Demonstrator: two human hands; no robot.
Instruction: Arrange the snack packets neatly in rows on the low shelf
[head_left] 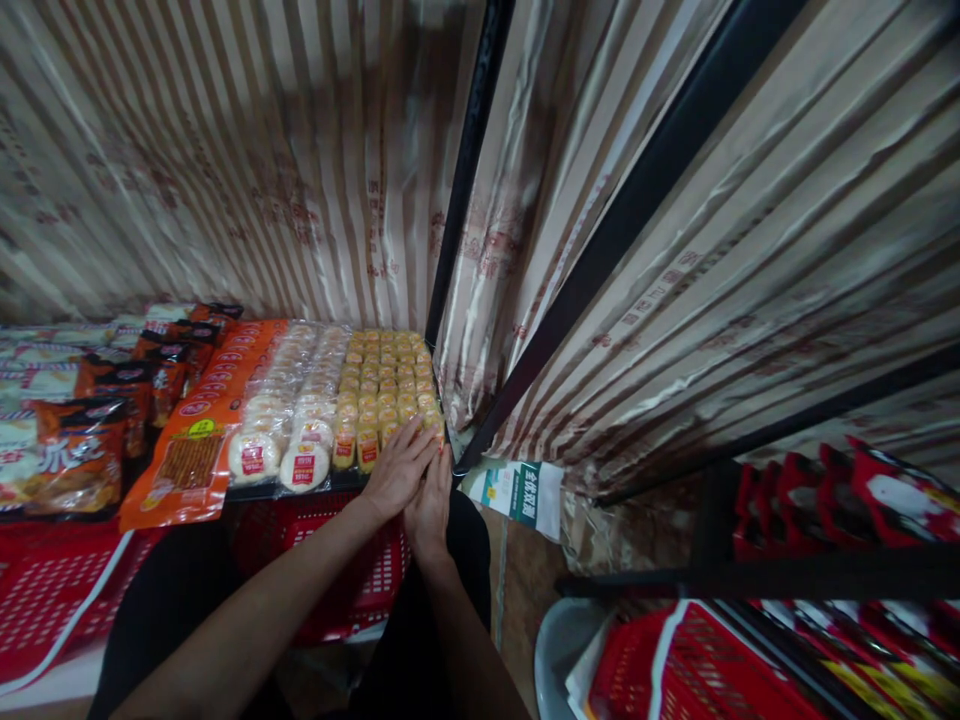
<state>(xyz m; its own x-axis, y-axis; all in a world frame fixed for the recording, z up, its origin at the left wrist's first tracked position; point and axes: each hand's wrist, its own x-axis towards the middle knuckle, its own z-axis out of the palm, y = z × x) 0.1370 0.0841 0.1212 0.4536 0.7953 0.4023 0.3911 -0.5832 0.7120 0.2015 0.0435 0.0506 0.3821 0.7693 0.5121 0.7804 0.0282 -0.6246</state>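
Note:
Both my hands rest at the front right corner of a low shelf. My left hand (400, 466) lies flat, fingers stretched, on the front of rows of small yellow wrapped snacks (384, 385). My right hand (430, 503) presses against the shelf's corner beside it, fingers extended and touching the left hand. Neither hand visibly holds anything. To the left of the yellow snacks lie rows of round white pastries with red labels (289, 440).
An orange packet (196, 440) and dark orange snack bags (79, 455) fill the shelf's left. Red plastic baskets (52, 590) sit below. A black shelf post (469, 160) rises at the corner. Another rack with red packets (862, 500) stands right, above a red basket (675, 660).

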